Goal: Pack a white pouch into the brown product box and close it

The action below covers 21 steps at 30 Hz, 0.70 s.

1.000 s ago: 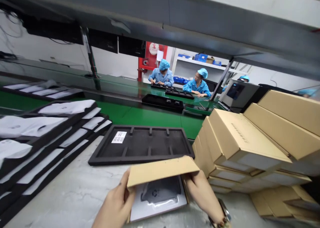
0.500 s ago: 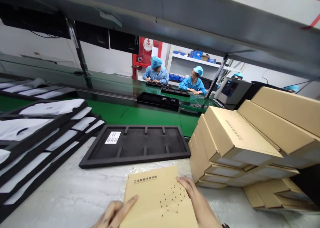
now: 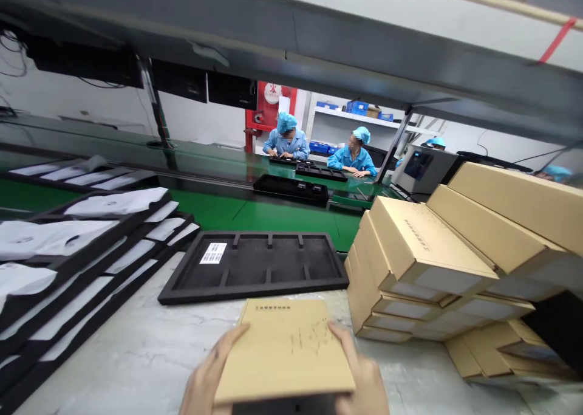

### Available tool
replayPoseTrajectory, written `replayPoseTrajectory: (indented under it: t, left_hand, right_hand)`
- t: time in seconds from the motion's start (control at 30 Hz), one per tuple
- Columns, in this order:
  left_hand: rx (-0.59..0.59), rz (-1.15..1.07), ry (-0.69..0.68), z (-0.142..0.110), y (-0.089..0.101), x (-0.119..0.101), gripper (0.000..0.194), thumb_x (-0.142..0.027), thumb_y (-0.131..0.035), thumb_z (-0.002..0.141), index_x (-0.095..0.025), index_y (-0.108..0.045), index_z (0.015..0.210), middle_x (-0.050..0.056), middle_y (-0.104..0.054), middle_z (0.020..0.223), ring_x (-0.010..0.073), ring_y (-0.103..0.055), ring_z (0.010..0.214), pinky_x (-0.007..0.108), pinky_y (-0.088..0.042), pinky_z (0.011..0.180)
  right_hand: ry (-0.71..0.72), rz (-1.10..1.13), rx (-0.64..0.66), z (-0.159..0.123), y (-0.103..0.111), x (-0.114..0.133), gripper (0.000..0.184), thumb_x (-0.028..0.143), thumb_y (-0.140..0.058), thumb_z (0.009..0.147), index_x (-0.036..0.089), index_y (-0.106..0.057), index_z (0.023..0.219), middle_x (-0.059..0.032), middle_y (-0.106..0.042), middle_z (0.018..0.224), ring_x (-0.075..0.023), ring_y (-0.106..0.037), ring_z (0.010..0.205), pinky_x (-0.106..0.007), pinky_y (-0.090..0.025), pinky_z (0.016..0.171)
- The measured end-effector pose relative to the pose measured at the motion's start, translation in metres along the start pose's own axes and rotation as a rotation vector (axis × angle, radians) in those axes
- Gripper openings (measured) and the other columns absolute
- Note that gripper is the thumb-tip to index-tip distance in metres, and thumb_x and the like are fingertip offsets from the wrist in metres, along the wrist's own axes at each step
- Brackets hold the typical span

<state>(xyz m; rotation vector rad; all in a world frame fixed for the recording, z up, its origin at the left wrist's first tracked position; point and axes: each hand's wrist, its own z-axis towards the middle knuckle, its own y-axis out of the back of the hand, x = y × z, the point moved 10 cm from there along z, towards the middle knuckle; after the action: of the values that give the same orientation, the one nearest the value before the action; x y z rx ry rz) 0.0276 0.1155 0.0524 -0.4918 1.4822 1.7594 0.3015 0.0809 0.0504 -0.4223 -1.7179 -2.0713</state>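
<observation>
Tan cardboard carton (image 3: 282, 357) at six o'clock, held two-handed.
Left hand (image 3: 212, 366) grasps its nine-o'clock edge, right hand (image 3: 362, 366) its three-o'clock edge; its Chinese lettering (image 3: 272, 308) is blurred. At its twelve, a black compartmented tray (image 3: 255, 266) bears a white label (image 3: 213, 253), print too small to read. Stacked cartons (image 3: 437, 245) stand at two.

white wall (image 3: 195, 122) l. of red fire cab. (image 3: 266, 112), white shelving (image 3: 341, 113) r. of it, green worktop (image 3: 282, 214) in front.
</observation>
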Motion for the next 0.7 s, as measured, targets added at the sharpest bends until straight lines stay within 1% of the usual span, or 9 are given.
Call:
replayPoseTrajectory:
  t: [0.07, 0.13, 0.2, 0.27, 0.33, 0.4, 0.5, 0.57, 0.7]
  left_hand:
    - [0.089, 0.025, 0.147, 0.04, 0.01, -0.006, 0.053, -0.029, -0.033, 0.091, -0.031, -0.044, 0.142, 0.006, -0.066, 0.127, 0.0283, -0.064, 0.113, 0.039, -0.049, 0.095]
    - [0.167, 0.154, 0.263, 0.076, 0.022, -0.014, 0.049, -0.035, -0.025, 0.096, -0.03, -0.047, 0.14, 0.009, -0.072, 0.106, 0.0324, -0.068, 0.098, 0.043, -0.049, 0.085]
    - [0.182, 0.251, 0.253, 0.105, 0.036, -0.03, 0.05, -0.04, -0.022, 0.098, -0.026, -0.051, 0.137, 0.012, -0.072, 0.104, 0.0353, -0.068, 0.096, 0.043, -0.048, 0.081]
    - [0.157, 0.251, 0.149, 0.124, 0.048, -0.047, 0.047, -0.038, -0.027, 0.097, -0.024, -0.055, 0.133, 0.013, -0.069, 0.116, 0.0336, -0.066, 0.102, 0.041, -0.046, 0.084]
    - [0.154, 0.16, 0.052, 0.131, 0.055, -0.057, 0.042, -0.033, -0.033, 0.095, -0.025, -0.06, 0.126, 0.009, -0.068, 0.116, 0.0277, -0.065, 0.102, 0.036, -0.045, 0.085]
    - [0.201, 0.017, 0.038, 0.133, 0.056, -0.056, 0.036, -0.033, -0.039, 0.093, -0.024, -0.064, 0.117, 0.004, -0.069, 0.086, 0.0215, -0.065, 0.084, 0.029, -0.044, 0.073]
    - [0.299, -0.221, 0.113, 0.128, 0.051, -0.048, 0.038, -0.038, -0.046, 0.09, -0.018, -0.061, 0.119, -0.006, -0.048, 0.055, 0.013, -0.046, 0.047, 0.023, -0.031, 0.049]
    - [0.328, -0.312, 0.16, 0.122, 0.05, -0.044, 0.045, -0.044, -0.048, 0.089, -0.015, -0.057, 0.122, -0.008, -0.046, 0.056, 0.0096, -0.037, 0.039, 0.022, -0.026, 0.042]
    - [0.344, -0.384, 0.161, 0.108, 0.051, -0.048, 0.05, -0.052, -0.049, 0.092, -0.014, -0.054, 0.124, -0.006, -0.054, 0.063, 0.0078, -0.043, 0.037, 0.021, -0.031, 0.042]
  right_hand:
    - [-0.151, -0.064, -0.043, 0.029, 0.029, 0.009, 0.052, 0.023, -0.045, 0.086, 0.024, -0.048, 0.138, -0.006, -0.073, 0.08, -0.0277, -0.072, 0.077, -0.03, -0.052, 0.069]
    - [-0.198, -0.116, -0.035, 0.064, 0.051, 0.02, 0.036, 0.033, -0.034, 0.099, 0.02, -0.057, 0.123, -0.0096, -0.071, 0.077, -0.0297, -0.071, 0.074, -0.032, -0.048, 0.066]
    - [-0.17, -0.09, 0.017, 0.095, 0.062, 0.026, 0.042, 0.045, -0.031, 0.103, 0.017, -0.061, 0.111, -0.0133, -0.071, 0.079, -0.031, -0.071, 0.074, -0.032, -0.045, 0.063]
    - [-0.099, -0.026, 0.044, 0.114, 0.07, 0.03, 0.045, 0.051, -0.032, 0.104, 0.019, -0.063, 0.1, -0.0122, -0.072, 0.085, -0.0282, -0.07, 0.079, -0.03, -0.045, 0.064]
    - [-0.029, 0.056, 0.024, 0.12, 0.077, 0.033, 0.041, 0.047, -0.033, 0.104, 0.021, -0.063, 0.094, -0.0062, -0.071, 0.086, -0.0229, -0.068, 0.081, -0.027, -0.045, 0.067]
    - [0.005, 0.166, -0.017, 0.117, 0.083, 0.034, 0.031, 0.038, -0.037, 0.102, 0.022, -0.062, 0.097, -0.0006, -0.067, 0.075, -0.0187, -0.065, 0.073, -0.024, -0.042, 0.064]
    - [0.026, 0.303, -0.081, 0.106, 0.089, 0.036, 0.024, 0.027, -0.042, 0.095, 0.02, -0.062, 0.106, 0.0042, -0.055, 0.062, -0.0158, -0.055, 0.06, -0.023, -0.036, 0.057]
    - [0.056, 0.298, -0.107, 0.097, 0.093, 0.04, 0.026, 0.025, -0.041, 0.096, 0.02, -0.061, 0.111, 0.0049, -0.053, 0.062, -0.0152, -0.054, 0.059, -0.023, -0.035, 0.057]
    - [0.136, 0.251, -0.074, 0.083, 0.095, 0.051, 0.027, 0.027, -0.037, 0.1, 0.022, -0.058, 0.117, 0.0018, -0.06, 0.074, -0.0167, -0.06, 0.071, -0.025, -0.04, 0.067]
